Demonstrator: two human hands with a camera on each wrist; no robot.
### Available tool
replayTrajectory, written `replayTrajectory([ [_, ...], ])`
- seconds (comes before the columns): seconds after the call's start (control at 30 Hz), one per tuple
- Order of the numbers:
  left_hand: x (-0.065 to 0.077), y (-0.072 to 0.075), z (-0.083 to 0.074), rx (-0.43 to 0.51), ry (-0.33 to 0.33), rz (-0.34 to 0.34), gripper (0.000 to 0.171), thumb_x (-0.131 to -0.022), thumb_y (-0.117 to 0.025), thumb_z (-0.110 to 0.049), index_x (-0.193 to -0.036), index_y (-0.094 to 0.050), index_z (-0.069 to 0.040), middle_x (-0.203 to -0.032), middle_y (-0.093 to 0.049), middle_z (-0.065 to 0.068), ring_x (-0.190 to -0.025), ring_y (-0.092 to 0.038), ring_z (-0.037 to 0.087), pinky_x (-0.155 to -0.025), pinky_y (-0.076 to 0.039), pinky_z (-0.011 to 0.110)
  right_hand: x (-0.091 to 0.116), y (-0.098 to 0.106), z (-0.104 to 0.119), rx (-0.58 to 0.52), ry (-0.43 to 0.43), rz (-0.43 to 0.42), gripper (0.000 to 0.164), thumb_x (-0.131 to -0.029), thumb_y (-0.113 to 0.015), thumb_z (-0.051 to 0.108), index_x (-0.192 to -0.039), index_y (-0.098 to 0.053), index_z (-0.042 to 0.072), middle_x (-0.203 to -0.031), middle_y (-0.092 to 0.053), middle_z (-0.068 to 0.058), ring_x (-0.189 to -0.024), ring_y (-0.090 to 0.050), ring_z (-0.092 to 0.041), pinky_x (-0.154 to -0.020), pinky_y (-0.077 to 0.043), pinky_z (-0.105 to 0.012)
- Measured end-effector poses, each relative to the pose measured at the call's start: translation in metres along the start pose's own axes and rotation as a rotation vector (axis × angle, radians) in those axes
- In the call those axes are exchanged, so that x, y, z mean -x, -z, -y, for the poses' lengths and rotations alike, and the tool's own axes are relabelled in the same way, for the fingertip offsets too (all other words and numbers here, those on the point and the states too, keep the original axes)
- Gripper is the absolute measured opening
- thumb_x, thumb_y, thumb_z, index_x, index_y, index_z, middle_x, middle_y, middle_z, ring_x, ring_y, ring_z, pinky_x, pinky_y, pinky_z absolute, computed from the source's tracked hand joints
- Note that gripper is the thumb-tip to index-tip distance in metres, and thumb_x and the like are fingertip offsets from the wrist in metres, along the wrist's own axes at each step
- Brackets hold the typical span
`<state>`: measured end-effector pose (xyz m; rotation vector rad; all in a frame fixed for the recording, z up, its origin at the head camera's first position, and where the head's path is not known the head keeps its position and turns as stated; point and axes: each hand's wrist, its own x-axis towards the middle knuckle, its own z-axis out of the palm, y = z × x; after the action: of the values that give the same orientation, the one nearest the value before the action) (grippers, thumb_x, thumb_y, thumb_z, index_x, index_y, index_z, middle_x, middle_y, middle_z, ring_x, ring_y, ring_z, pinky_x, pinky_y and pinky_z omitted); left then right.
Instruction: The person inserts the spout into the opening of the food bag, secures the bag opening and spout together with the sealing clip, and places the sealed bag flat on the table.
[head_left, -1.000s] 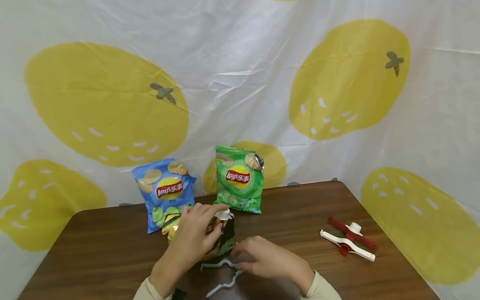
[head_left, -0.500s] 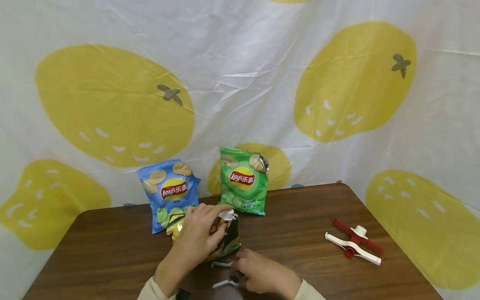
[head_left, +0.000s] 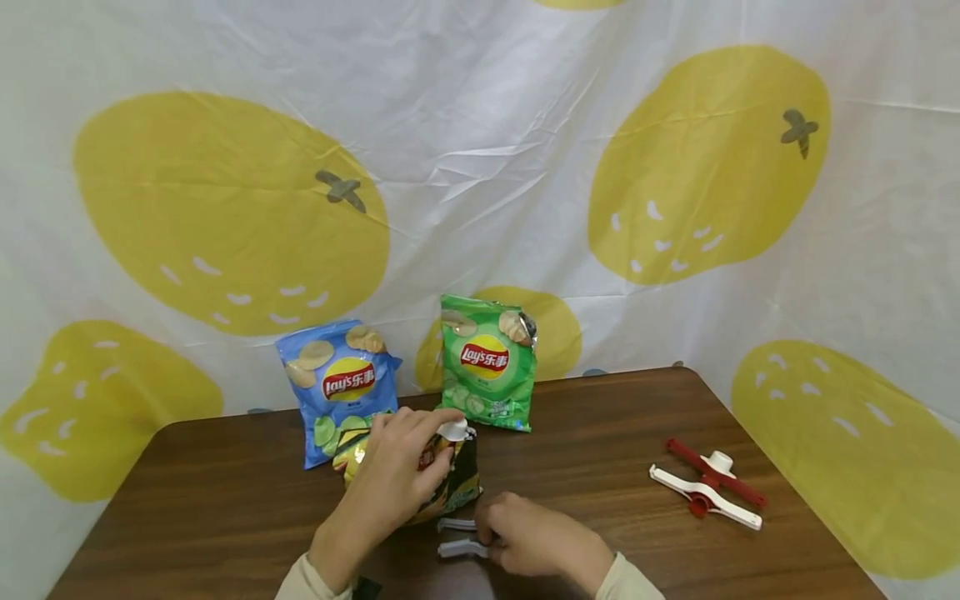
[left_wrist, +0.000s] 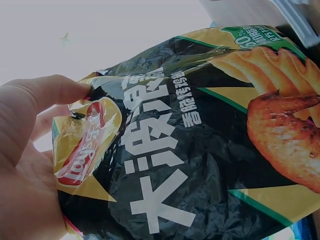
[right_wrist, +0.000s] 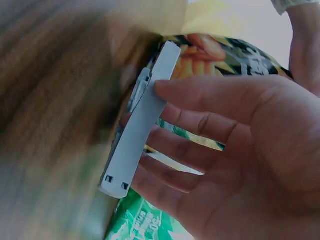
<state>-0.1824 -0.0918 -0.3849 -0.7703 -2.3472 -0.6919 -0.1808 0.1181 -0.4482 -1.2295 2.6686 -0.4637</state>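
My left hand (head_left: 405, 467) grips the gathered top of a black and yellow Lay's chip bag (left_wrist: 160, 150), which leans above the table. In the left wrist view its thumb presses on the folded edge beside the logo. A white patch shows under the index finger in the head view. My right hand (head_left: 536, 537) is low over the table in front of the bag. It pinches a grey bag clip (right_wrist: 140, 120) between thumb and fingers, and the clip's two arms lie close together, pointing left in the head view. The clip's other end is hidden by the fingers.
A blue Lay's bag (head_left: 348, 379) and a green Lay's bag (head_left: 487, 362) stand at the back against the patterned cloth. At the right lie a red clip (head_left: 678, 452) with a white cap and a white clip (head_left: 738, 512) with a red cap.
The right hand has taken hold of the grey clip; its spread arms have come together and now lie nearly parallel. The left hand keeps its grip on the bag. The head view has shifted slightly.
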Motion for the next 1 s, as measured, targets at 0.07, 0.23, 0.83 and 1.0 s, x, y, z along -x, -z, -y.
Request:
replayTrajectory([
  [0.07,0.0,0.0,0.0,0.001,0.003,0.001,0.038,-0.082,-0.078,-0.011,-0.118,-0.07,-0.021,-0.095,-0.07,-0.008,-0.077,-0.049,0.007,-0.072,-0.029,0.032,0.002,0.005,-0.001,-0.025,-0.023,0.007,0.009,-0.083,-0.074,0.009,-0.082,-0.067,0.015,-0.082,-0.061,0.01,-0.079,-0.054,-0.002,-0.071,-0.048,-0.02],
  [0.23,0.001,0.001,0.001,0.002,0.011,0.003,0.038,-0.083,-0.078,-0.012,-0.119,-0.07,-0.02,-0.095,-0.07,-0.008,-0.079,-0.05,0.007,-0.075,-0.032,0.034,0.009,0.018,-0.007,-0.093,-0.052,0.018,0.011,-0.083,-0.076,0.012,-0.083,-0.066,0.016,-0.082,-0.06,0.013,-0.078,-0.055,-0.001,-0.071,-0.048,-0.021],
  [0.83,-0.001,0.005,0.004,0.036,0.015,0.027,0.038,-0.082,-0.078,-0.011,-0.118,-0.07,-0.021,-0.099,-0.071,-0.008,-0.082,-0.055,0.009,-0.08,-0.036,0.038,0.04,0.069,-0.029,-0.206,0.018,-0.318,0.019,-0.085,-0.077,0.008,-0.084,-0.062,0.019,-0.091,-0.065,0.007,-0.086,-0.059,-0.009,-0.078,-0.052,-0.032],
  [1.0,-0.001,0.006,0.004,0.111,0.042,0.081,0.044,-0.082,-0.08,-0.012,-0.123,-0.066,-0.022,-0.103,-0.07,-0.011,-0.081,-0.052,0.006,-0.075,-0.031,0.034,0.031,0.064,-0.02,-0.292,0.091,-0.466,0.018,-0.085,-0.079,0.01,-0.087,-0.064,0.02,-0.109,-0.07,0.003,-0.101,-0.064,-0.011,-0.087,-0.054,-0.035],
])
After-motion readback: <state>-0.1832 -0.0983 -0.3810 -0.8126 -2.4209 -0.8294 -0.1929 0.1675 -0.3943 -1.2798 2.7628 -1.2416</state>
